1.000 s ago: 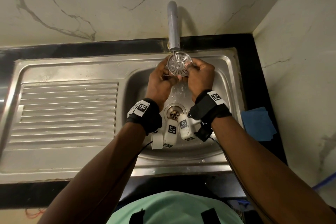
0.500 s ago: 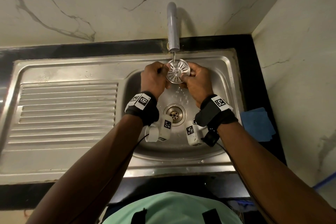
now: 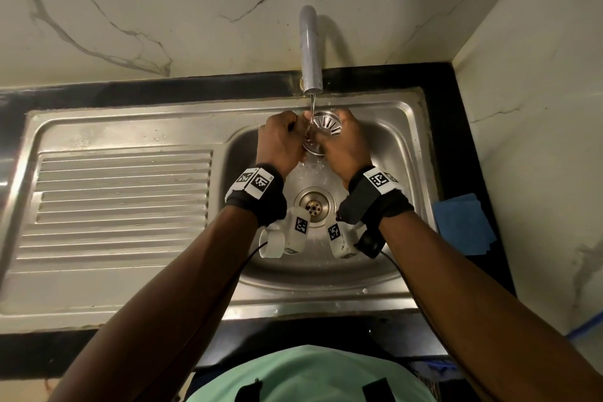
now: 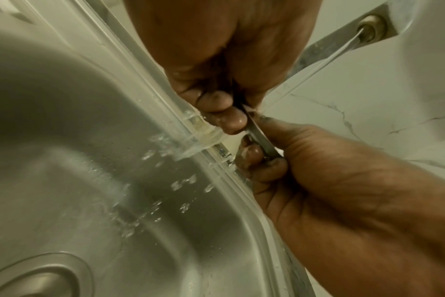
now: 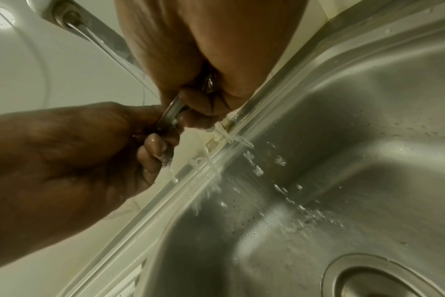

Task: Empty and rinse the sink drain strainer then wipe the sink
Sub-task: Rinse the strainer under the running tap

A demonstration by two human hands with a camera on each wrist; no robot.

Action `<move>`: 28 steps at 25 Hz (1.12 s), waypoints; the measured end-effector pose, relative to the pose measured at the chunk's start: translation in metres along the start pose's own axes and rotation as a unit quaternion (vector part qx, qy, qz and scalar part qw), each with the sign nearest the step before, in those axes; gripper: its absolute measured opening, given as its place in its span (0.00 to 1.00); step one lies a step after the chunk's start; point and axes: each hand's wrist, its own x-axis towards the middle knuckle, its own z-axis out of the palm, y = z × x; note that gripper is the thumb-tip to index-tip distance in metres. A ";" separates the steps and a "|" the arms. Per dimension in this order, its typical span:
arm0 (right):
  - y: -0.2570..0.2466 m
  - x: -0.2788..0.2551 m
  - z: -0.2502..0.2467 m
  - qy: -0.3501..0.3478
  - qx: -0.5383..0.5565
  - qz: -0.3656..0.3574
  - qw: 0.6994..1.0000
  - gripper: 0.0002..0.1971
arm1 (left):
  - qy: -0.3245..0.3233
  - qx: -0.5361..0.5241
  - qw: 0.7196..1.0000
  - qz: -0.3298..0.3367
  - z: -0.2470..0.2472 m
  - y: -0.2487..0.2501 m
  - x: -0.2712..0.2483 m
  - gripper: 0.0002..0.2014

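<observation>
Here the strainer (image 3: 321, 132) is sitting tilted under the tap (image 3: 310, 52), over the back edge of the sink (image 3: 404, 147) bowl, so that the thin stream of water (image 3: 312, 108) is striking its slotted face and running off into the bowl rather than onto the black counter (image 3: 456, 114). Both hands are sharing it, presumably so it can be turned under the flow. The left hand (image 3: 281, 140) is curling its fingers (image 4: 224, 112) round the near-left part of the rim, and the right hand (image 3: 344, 143) is pinching the opposite rim between thumb and fingers; the right wrist view is showing the metal edge (image 5: 170, 114) clamped there, water dripping off it. Both wrists are reaching forward and bending slightly down, knuckles facing the head camera, forearms converging from the front edge of the sink. The open drain (image 3: 315, 204) is lying bare at the bowl's middle, below the hands, ready to take the strainer back. A blue cloth (image 3: 463, 223) is waiting on the counter just beside the sink's right edge, likely for the wiping that is not yet begun. The ribbed drainboard (image 3: 124, 192) is filling the sink's left side. Rinsing appears to be the step in hand.
</observation>
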 end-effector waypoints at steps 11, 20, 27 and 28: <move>0.006 -0.008 -0.012 -0.053 0.086 0.041 0.994 0.12 | -0.007 -0.029 1.000 0.006 0.002 -0.003 -0.002 0.02; -0.003 -0.007 -0.008 -0.017 0.094 0.037 0.995 0.12 | 0.016 -0.032 0.999 -0.012 -0.003 -0.003 0.004 0.11; -0.004 -0.005 -0.010 0.009 -0.089 -0.066 0.994 0.12 | 0.055 0.008 0.995 -0.088 -0.004 -0.003 0.000 0.15; -0.004 -0.006 -0.010 -0.005 -0.075 -0.070 0.995 0.14 | 0.062 -0.005 0.993 -0.099 -0.003 -0.003 0.000 0.16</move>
